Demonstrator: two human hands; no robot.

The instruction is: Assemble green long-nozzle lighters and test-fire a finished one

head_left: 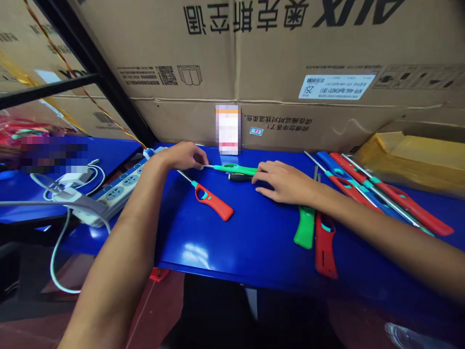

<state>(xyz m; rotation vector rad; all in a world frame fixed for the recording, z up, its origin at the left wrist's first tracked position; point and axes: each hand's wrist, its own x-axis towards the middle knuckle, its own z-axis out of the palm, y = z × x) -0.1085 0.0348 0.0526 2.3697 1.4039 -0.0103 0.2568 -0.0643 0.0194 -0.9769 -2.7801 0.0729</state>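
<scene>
A green gas lighter [236, 168] lies crosswise near the back of the blue table. At its metal tip, my left hand [185, 156] is closed in a pinch. My right hand [283, 182] has its fingers over the end of the green handle, which they partly hide. Just below that lighter is a black handle with a yellow band [240, 177], its right end hidden by my right fingers. In front of my left hand rests a red lighter [216, 203] with its rod pointing up and left. Under my right forearm are another green lighter [305, 228] and a red lighter [324, 247], both partly covered.
Several red and blue lighters [403, 194] lie together at the right, beside a yellow-taped package [414, 155]. A white power strip [119, 191] with cables is at the left. A large cardboard box [203, 106] stands behind the table [189, 242], with a pixelated upright card [228, 130] before it.
</scene>
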